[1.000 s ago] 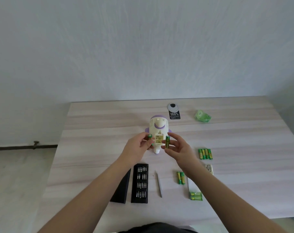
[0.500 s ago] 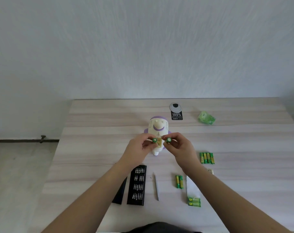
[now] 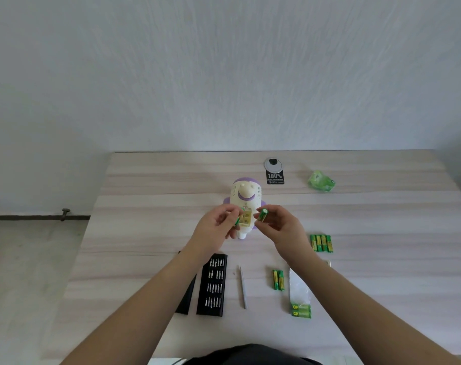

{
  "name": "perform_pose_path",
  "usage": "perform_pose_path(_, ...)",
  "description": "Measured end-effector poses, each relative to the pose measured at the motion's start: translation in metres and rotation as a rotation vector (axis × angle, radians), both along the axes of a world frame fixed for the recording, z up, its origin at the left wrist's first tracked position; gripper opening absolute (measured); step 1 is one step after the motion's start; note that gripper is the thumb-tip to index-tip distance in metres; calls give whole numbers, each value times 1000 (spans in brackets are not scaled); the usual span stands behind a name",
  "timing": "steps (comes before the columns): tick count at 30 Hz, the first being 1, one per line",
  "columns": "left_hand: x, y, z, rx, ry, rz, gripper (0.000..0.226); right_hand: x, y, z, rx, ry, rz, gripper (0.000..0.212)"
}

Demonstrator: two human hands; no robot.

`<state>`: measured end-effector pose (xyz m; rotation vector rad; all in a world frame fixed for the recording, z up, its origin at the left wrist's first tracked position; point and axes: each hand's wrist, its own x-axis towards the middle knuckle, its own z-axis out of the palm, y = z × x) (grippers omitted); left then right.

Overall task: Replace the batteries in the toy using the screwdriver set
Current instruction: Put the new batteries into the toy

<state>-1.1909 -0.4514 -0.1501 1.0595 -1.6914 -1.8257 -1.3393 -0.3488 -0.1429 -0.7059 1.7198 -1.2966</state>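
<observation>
Both forearms (image 3: 145,293) are showing bare, with no sleeves reaching them. The person is wearing a dark garment (image 3: 250,355), showing at the bottom edge.

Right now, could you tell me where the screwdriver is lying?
The screwdriver lies on the table near the front edge, between the black bit tray on its left and a pair of batteries on its right.

The toy (image 3: 246,197) was cream-white with purple trim, its open compartment yellowish. Each hand pinched a green battery (image 3: 263,215); more green-and-yellow batteries (image 3: 321,243) lay at right. The counter (image 3: 150,233) showed pale wood grain with grey streaks. The bit case (image 3: 213,284) was black with silver bits, the wall pale grey-blue.
</observation>
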Motion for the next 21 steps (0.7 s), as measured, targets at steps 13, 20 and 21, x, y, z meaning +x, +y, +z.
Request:
perform_pose_path(13, -5, 2, 4, 244, 90, 33, 42, 4, 0, 6, -53, -454, -49, 32)
perform_pose_path(20, -4, 3, 4, 164, 111, 23, 32, 2, 5, 7, -46, -416, -52, 13)
perform_pose_path(21, -4, 3, 3, 156, 113, 22, 27, 2, 5, 7, -45, -410, -44, 18)
